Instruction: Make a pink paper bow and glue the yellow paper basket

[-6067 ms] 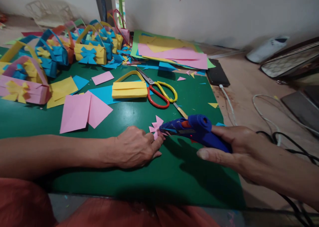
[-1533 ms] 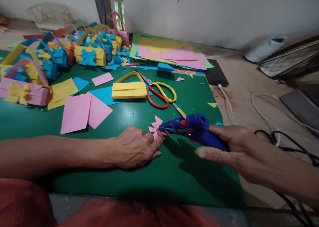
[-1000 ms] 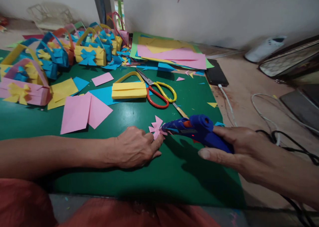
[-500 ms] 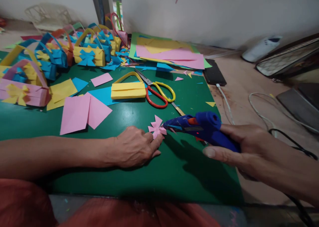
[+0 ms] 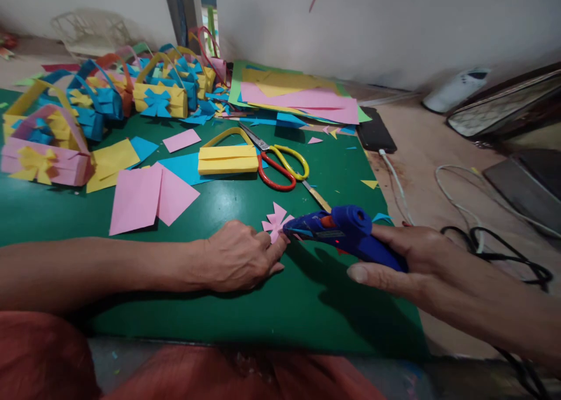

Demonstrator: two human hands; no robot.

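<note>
Glue gun (image 5: 326, 226) farther over pink bow (image 5: 274, 220)

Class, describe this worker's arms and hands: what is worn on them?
The left hand and right hand are bare, with no gloves, rings or bracelets in view. No sleeves show on the visible forearms. Reddish cloth shows at the bottom of the picture, over the lap.

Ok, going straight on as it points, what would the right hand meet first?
Probably the pink paper bow, right at the tip of the blue glue gun in the right hand; whether gun and bow touch is unclear.
</note>
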